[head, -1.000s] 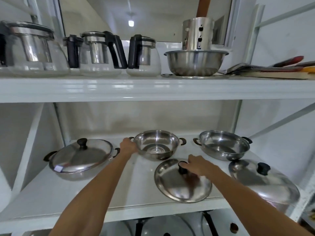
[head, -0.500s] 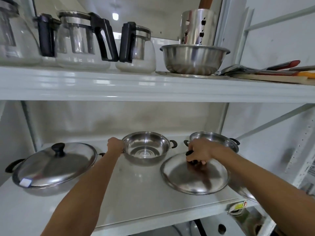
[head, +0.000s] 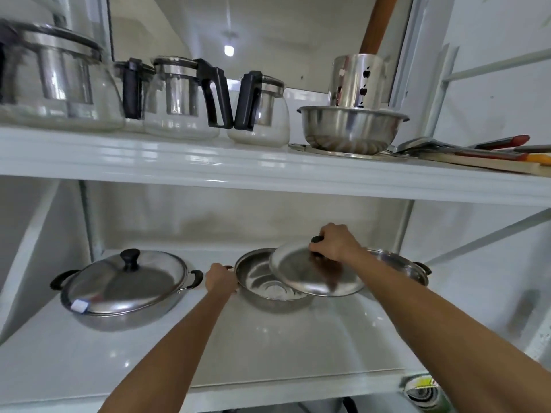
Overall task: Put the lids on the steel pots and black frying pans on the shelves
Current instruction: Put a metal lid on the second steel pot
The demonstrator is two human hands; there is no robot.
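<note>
Now lid tilted over pot rim

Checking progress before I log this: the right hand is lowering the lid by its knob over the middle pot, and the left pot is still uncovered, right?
Not quite. The head view shows the left pot already wearing its lid. The rest holds: right hand, lid, middle pot.

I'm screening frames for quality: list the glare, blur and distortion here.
Head view: wide-angle bending bows the upper shelf; glare spots on the glossy lower shelf; motion blur smears the large glass teapot at far left and the bottom-right corner; the lid in the right hand stays fairly sharp.
</note>
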